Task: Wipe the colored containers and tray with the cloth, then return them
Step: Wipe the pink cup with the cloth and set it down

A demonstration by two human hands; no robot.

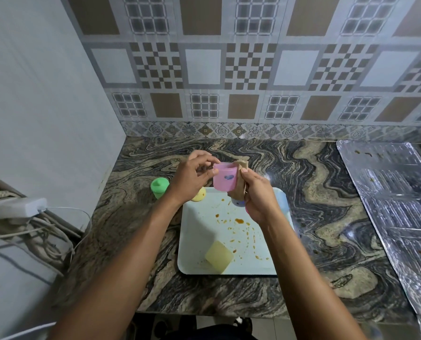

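Note:
My left hand (192,176) grips a pink container (224,177) by its rim, held in the air above the far edge of the pale blue tray (199,231). My right hand (259,193) presses a brown cloth (240,182) against the pink container's right side. The tray carries orange-brown stains and a pale yellow container (218,256) lying on its side. A green container (159,187) stands on the counter left of the tray. A yellow one (199,195) sits partly behind my left wrist. A bluish-purple one (238,203) peeks out below the cloth.
The marble-patterned counter (314,217) ends at a tiled wall behind and a plain wall on the left. A sheet of foil (395,204) covers the counter's right part. A white power adapter (20,207) and tangled cables lie at the left.

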